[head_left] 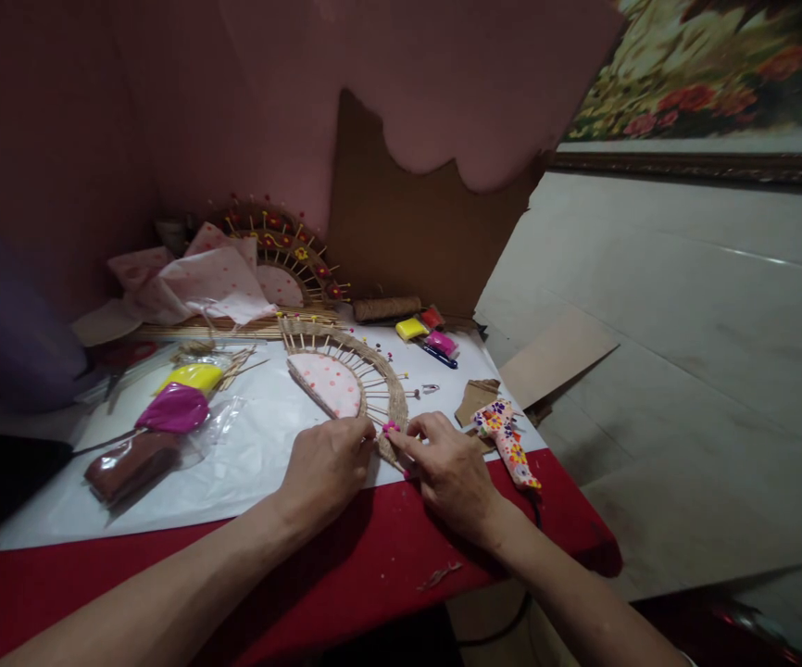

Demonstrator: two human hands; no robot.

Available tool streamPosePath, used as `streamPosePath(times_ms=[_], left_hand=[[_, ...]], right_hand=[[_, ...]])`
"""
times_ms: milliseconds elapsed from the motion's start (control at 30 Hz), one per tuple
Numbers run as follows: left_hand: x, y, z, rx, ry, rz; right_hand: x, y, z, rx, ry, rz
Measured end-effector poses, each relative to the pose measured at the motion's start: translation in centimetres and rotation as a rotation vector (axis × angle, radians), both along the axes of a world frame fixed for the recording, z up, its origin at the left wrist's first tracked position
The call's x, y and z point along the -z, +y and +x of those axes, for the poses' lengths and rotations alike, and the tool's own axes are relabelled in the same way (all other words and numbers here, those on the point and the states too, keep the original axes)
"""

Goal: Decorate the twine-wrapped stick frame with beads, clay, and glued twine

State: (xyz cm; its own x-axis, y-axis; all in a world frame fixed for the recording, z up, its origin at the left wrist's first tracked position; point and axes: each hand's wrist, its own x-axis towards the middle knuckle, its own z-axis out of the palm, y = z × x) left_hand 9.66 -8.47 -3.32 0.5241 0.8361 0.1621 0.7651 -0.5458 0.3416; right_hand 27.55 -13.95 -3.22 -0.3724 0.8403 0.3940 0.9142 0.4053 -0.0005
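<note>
A half-round craft piece (394,389) lies on white paper, with thin sticks fanning from a pink dotted half-disc (332,382) to a woven jute band. Small coloured beads tip the sticks. At the band's near end sits a small pink clay flower (390,427). My right hand (453,472) is closed there, its thumb and fingertips pressed on the flower and the band. Just left of it, my left hand (328,468) has its fingers drawn together beside the near sticks; what they pinch is hidden.
A floral glue gun (508,440) lies right, by a cardboard scrap (477,400). Bagged clay (177,406) lies left. Behind are a twine roll (385,308), small clay packs (411,328), a finished beaded half-round (290,245) and dotted cloth (210,278). The red table edge (373,556) is near.
</note>
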Motion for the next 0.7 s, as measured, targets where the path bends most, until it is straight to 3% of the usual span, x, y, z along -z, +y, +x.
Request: streamPosePath(times_ms=[367,700], left_hand=[[0.1,0.1,0.0,0.001,-0.007,-0.01],[-0.1,0.0,0.0,0.011,-0.014,0.006]], right_hand=[[-0.1,0.0,-0.1,-0.01,0.013,-0.021],[-0.5,0.3,0.9,0.089,0.246,0.014]])
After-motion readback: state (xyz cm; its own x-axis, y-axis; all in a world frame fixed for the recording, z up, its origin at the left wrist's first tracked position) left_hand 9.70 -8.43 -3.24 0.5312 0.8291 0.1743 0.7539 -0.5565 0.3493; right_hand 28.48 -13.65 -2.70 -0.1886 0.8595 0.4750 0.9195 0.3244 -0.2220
